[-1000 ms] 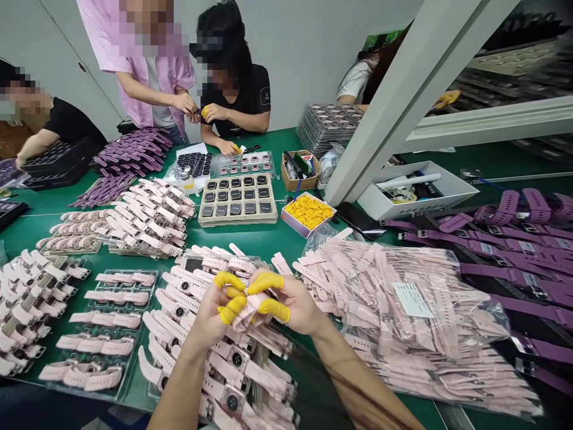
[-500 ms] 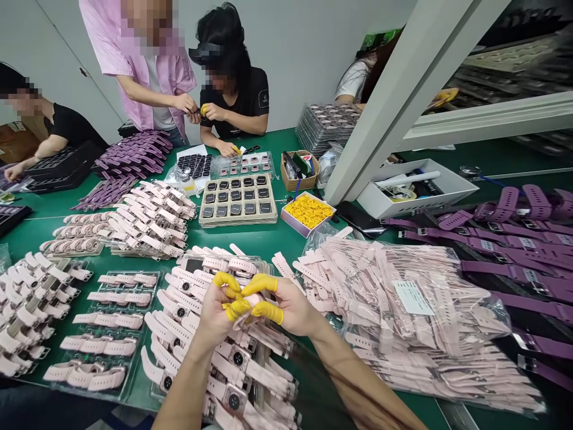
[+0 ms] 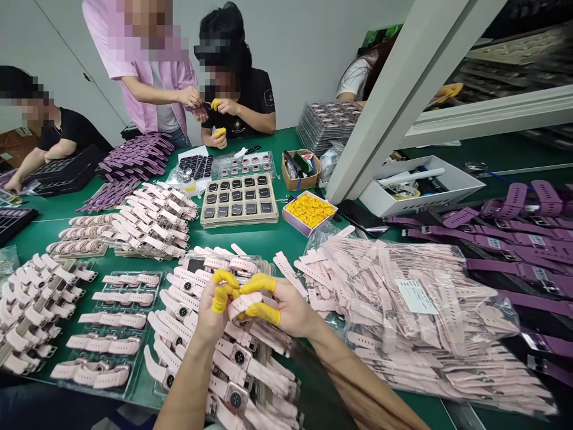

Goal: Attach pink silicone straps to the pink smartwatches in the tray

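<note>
Yellow finger cots cover the fingertips of my left hand (image 3: 213,312) and my right hand (image 3: 289,303). Between them is a pale pink watch strap (image 3: 244,305), curved into a loop with its row of holes showing. The fingers of both hands are pinched closed on it; the watch case, if one is attached, is hidden. Below my hands, several pink-strapped watches (image 3: 239,357) lie in stacked trays, dark sensor backs facing up. To the left stands a clear tray (image 3: 152,285) of looped pink watches.
Bagged pink straps (image 3: 389,298) lie at right, beside purple straps (image 3: 501,239). Ahead are a tray of dark square watch faces (image 3: 237,209) and a box of yellow finger cots (image 3: 308,209). A white post (image 3: 394,101) rises at right. Co-workers (image 3: 237,101) work across the table.
My fingers have shifted on the strap, and its looped, holed side now shows more clearly. Across the table, a co-worker's yellow-tipped hand has risen off the table.
</note>
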Demonstrator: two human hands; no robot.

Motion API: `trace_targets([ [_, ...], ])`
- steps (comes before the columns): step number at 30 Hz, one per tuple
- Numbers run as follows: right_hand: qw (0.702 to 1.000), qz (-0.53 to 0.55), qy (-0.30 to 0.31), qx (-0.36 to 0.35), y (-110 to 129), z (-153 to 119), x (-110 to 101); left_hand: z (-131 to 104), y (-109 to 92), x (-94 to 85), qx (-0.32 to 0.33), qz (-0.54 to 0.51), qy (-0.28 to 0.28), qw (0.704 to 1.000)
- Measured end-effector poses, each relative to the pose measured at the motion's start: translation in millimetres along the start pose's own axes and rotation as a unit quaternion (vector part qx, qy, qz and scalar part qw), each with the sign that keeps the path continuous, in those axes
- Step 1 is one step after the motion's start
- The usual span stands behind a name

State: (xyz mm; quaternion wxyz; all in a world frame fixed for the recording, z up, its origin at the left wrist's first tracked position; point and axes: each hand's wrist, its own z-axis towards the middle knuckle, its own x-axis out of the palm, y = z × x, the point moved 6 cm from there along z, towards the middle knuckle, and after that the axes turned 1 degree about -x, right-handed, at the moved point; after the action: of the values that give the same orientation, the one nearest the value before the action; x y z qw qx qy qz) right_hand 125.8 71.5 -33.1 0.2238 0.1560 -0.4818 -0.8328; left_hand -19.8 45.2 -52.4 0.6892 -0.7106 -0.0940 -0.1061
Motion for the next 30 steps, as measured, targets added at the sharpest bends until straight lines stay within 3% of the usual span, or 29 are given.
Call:
trace_targets([
  [2, 1.000, -0.006, -0.005, -0.001, -1, 0, -3, 0, -1, 4.0, -0.023, 0.005, 0.028, 0.999],
  [4, 1.000, -0.019, 0.009, -0.002, -3, -1, -3, 0, -4, 6.1, -0.030, 0.037, 0.020, 0.999],
  [7, 0.999, -0.032, 0.026, 0.010, -7, -3, 1, 0, -13, 6.2, -0.013, 0.058, -0.007, 0.998],
  [11, 1.000, 0.003, 0.009, 0.023, -9, -3, -1, -4, -30, 3.7, 0.002, 0.030, 0.030, 0.999],
  [14, 0.999, -0.018, -0.013, 0.043, -8, -3, -13, -8, -56, -21.0, 0.052, 0.095, -0.037, 0.993],
  [17, 0.989, -0.119, 0.017, 0.090, -9, -4, -25, 0, -82, -58.3, 0.077, 0.204, -0.093, 0.971],
  [20, 0.956, -0.246, 0.086, 0.131, -14, -9, -31, 28, -83, -98.4, 0.003, 0.307, -0.068, 0.949],
  [24, 0.891, -0.359, 0.188, 0.205, -29, -19, -25, 64, -76, -139.6, -0.027, 0.363, -0.047, 0.930],
  [26, 0.867, -0.368, 0.230, 0.245, -36, -24, -21, 74, -69, -146.7, -0.048, 0.374, -0.015, 0.926],
  [30, 0.855, -0.361, 0.257, 0.270, -40, -25, -18, 79, -55, -146.5, -0.097, 0.400, 0.063, 0.909],
])
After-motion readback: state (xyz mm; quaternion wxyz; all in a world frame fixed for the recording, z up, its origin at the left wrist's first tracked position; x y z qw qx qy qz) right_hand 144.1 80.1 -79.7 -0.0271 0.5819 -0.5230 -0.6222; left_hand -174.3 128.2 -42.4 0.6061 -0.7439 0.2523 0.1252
